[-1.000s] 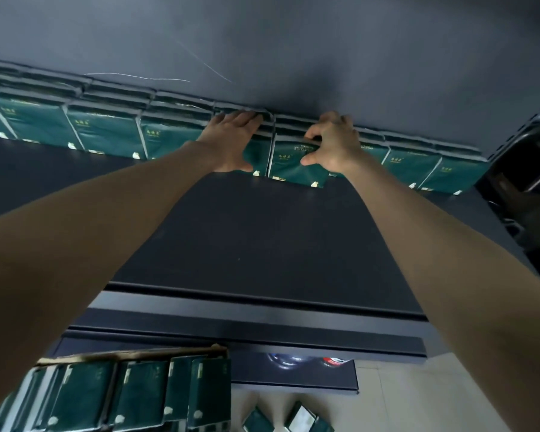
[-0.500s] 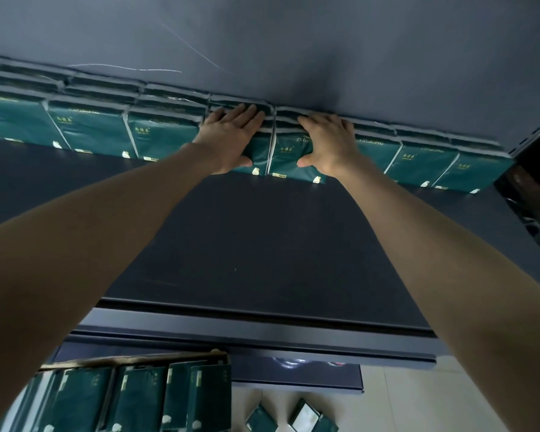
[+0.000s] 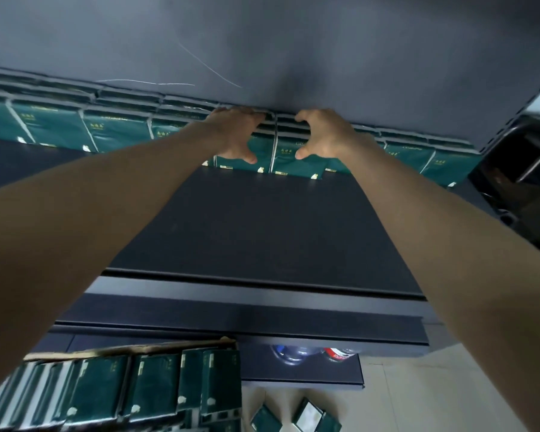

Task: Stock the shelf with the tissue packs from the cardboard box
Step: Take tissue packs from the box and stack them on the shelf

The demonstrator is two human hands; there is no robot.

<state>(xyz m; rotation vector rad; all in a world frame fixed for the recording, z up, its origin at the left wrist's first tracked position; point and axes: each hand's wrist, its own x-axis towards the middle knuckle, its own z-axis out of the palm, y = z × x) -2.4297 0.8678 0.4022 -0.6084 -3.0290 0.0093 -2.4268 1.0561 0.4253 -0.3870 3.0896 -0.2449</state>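
Tissue packs (image 3: 116, 132) stand in a green row along the back of the shelf (image 3: 262, 232), stacked to just under the board (image 3: 293, 51) above. Both arms reach to the middle of that row. The left hand (image 3: 234, 135) grips one stack (image 3: 262, 152). Its fingers go over the top, where the board hides their tips, and its thumb presses the front face. The right hand (image 3: 325, 135) clamps the neighbouring stack (image 3: 290, 166) the same way, fingers hooked on the top edge and thumb low on the front. The two stacks touch along a seam between the hands and seem to jut slightly forward of the row. The grips therefore look meant to square them up and seat them flush with their neighbours. Below the shelf edge, nearer the person, the box (image 3: 131, 349) holds many more packs on edge, so stocking is judged far from done. A few loose packs (image 3: 265, 419) lie on the floor (image 3: 418, 400) beside it.
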